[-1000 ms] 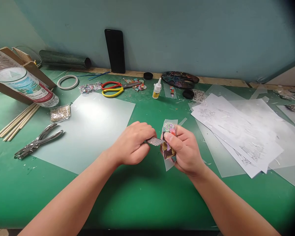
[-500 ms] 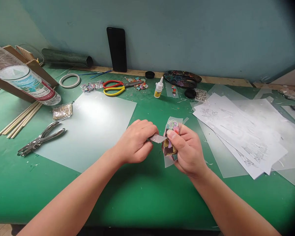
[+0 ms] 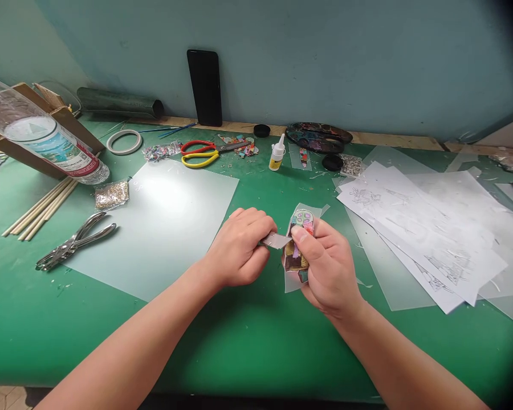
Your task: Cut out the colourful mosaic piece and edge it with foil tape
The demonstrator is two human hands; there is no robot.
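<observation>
- Knife handle hidden in left hand (image 3: 244, 247); only the blade (image 3: 275, 241) shows. Blade tip is at the patterned piece (image 3: 297, 259), by the right thumb; exact contact can't be made out.
- Right hand (image 3: 332, 266) covers the piece's right side. Small print on the glue bottle (image 3: 276, 158) unreadable. Large clear bottle (image 3: 62, 149) cut off at left frame edge.
- Left hand: closed fist, knuckles up, blade pointing right. Forearm comes in from lower left.
- Right hand: thumb on the piece's face, gripping it upright along with translucent film (image 3: 291, 282) behind. Forearm comes in from lower right.
- Both hands sit mid-frame over the green table (image 3: 239, 353), near each other, blade bridging the gap.
- Table's near edge runs along frame bottom; green surface shows between it and the hands.
- Left side: frosted sheet (image 3: 154, 228) just beside left hand, metal punch (image 3: 73, 245) farther out.
- Right side: drawing papers (image 3: 427, 228) past right hand.
- Far side: scissors (image 3: 200, 156) and glue bottle beyond the hands, phone (image 3: 205, 88) leaning on wall.
</observation>
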